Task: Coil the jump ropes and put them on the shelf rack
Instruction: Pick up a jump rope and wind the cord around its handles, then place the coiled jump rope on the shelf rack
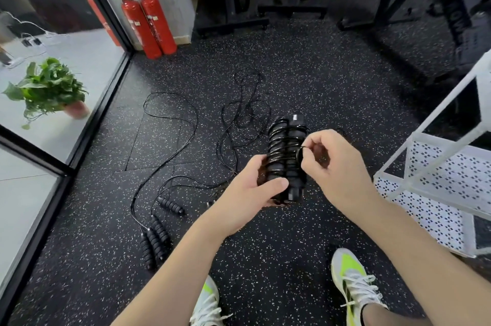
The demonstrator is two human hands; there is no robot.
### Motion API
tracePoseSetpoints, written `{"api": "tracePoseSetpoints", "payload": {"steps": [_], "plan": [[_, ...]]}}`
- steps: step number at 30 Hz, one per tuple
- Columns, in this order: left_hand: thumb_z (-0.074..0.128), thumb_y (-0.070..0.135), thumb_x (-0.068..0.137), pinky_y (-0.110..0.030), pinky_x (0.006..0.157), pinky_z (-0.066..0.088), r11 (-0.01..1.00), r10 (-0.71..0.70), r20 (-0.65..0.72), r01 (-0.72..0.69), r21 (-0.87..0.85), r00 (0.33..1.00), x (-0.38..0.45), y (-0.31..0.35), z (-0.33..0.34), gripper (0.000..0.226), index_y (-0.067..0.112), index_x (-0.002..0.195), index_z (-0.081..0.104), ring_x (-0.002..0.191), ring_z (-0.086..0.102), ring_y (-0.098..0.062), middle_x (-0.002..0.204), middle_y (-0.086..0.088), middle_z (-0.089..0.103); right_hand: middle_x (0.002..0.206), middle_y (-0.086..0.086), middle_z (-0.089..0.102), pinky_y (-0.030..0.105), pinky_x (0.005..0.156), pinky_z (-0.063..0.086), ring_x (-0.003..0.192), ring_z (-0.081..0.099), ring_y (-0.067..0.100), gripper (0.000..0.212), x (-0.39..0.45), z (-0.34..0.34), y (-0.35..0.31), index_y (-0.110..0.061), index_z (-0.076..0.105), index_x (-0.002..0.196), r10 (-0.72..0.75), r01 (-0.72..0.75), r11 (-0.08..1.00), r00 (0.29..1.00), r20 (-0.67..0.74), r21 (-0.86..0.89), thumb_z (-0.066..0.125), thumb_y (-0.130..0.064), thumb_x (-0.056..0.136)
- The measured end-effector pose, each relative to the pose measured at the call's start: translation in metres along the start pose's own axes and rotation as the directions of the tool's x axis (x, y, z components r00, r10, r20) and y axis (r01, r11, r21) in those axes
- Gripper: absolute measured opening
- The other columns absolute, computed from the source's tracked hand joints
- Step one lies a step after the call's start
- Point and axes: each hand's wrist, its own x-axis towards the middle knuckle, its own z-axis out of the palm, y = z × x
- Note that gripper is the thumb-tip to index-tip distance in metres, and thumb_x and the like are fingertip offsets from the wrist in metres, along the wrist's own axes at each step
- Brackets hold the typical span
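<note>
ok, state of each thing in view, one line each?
left hand: grips the wrapped jump rope
right hand: pinches the cord end
wrapped jump rope: cord coiled round both handles, held off the floor
loose jump ropes: uncoiled, tangled on the floor
shelf rack: no rope visible on it

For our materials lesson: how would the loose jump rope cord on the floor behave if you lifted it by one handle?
Probably floppy: the thin cord lies in loose curves. It may snag, since loops cross. The ribbed handles look grippy.
</note>
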Motion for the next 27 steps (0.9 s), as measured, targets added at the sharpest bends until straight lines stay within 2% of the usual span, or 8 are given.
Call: {"api": "tracePoseSetpoints", "payload": {"steps": [4,8,11,14,16,19,22,27], "plan": [[0.065,0.021,0.089,-0.047,0.107,0.049,0.983,0.104,-0.098,-0.087,0.163,0.990,0.004,0.006,0.022,0.051,0.037,0.136,0.051,0.118,0.065,-0.011,0.122,0.013,0.071,0.112,-0.010,0.050,0.012,0.085,0.043,0.103,0.055,0.002,0.012,-0.004,0.005,0.005,-0.028,0.058,0.110,-0.105,0.106,0.994,0.993,-0.062,0.014,0.056,-0.023,0.099],[0.066,0.013,0.094,-0.027,0.102,0.049,0.951,0.205,-0.115,-0.171,0.256,0.972,0.007,0.018,0.047,0.070,0.039,0.152,0.034,0.118,0.061,0.002,0.125,0.019,0.067,0.121,-0.014,0.059,0.029,0.098,0.049,0.114,0.059,0.007,0.020,-0.016,-0.011,0.015,-0.028,0.057,0.122,0.039,-0.018,0.984,0.993,-0.114,0.176,0.054,-0.025,0.103],[0.069,0.014,0.093,-0.037,0.107,0.050,0.945,0.211,-0.119,-0.172,0.278,0.970,0.011,0.020,0.079,0.076,0.045,0.148,0.027,0.119,0.062,-0.001,0.129,0.013,0.064,0.118,-0.015,0.067,0.036,0.097,0.053,0.111,0.064,0.008,0.021,-0.032,-0.038,0.025,-0.025,0.059,0.124,0.147,-0.088,0.951,0.972,-0.184,0.297,0.051,-0.025,0.104],[0.072,0.011,0.092,-0.025,0.096,0.053,0.903,0.287,-0.093,-0.237,0.359,0.953,0.016,0.031,0.126,0.079,0.056,0.137,0.025,0.110,0.065,0.002,0.121,0.017,0.067,0.115,-0.014,0.066,0.043,0.095,0.054,0.108,0.065,0.008,0.018,-0.045,-0.074,0.039,-0.028,0.058,0.120,0.191,-0.112,0.956,0.938,-0.289,0.270,0.054,-0.033,0.103],[0.071,0.013,0.092,-0.017,0.096,0.046,0.830,0.372,-0.041,-0.313,0.462,0.927,0.019,0.041,0.165,0.082,0.059,0.141,0.023,0.117,0.059,0.006,0.132,0.021,0.061,0.112,-0.013,0.065,0.048,0.091,0.055,0.105,0.065,0.011,0.023,-0.053,-0.103,0.048,-0.034,0.055,0.116,0.227,-0.137,0.958,0.898,-0.378,0.250,0.056,-0.046,0.096],[0.070,0.019,0.092,-0.009,0.094,0.027,0.695,0.375,0.122,-0.366,0.619,0.919,0.026,0.056,0.224,0.099,0.031,0.163,0.002,0.128,0.036,-0.001,0.152,0.007,0.035,0.107,-0.012,0.066,0.047,0.083,0.058,0.096,0.067,0.011,0.027,-0.063,-0.148,0.059,-0.034,0.053,0.112,0.301,-0.197,0.948,0.812,-0.500,0.251,0.065,-0.045,0.091],[0.079,0.025,0.085,-0.016,0.099,0.035,0.593,0.334,0.240,-0.401,0.698,0.911,0.042,0.067,0.280,0.122,0.014,0.161,-0.015,0.129,0.040,-0.015,0.153,-0.005,0.025,0.108,-0.009,0.065,0.043,0.082,0.057,0.097,0.066,0.010,0.027,-0.073,-0.198,0.075,-0.026,0.054,0.113,0.313,-0.244,0.950,0.778,-0.545,0.196,0.069,-0.036,0.092],[0.070,0.040,0.092,-0.037,0.112,0.038,0.317,0.354,0.393,-0.505,0.803,0.849,0.070,0.089,0.369,0.108,0.005,0.161,-0.006,0.140,0.033,-0.035,0.162,-0.020,0.010,0.106,-0.007,0.062,0.034,0.080,0.048,0.099,0.062,0.015,0.026,-0.078,-0.283,0.111,-0.025,0.051,0.109,0.289,-0.329,0.944,0.789,-0.542,0.024,0.067,-0.038,0.093]]}}
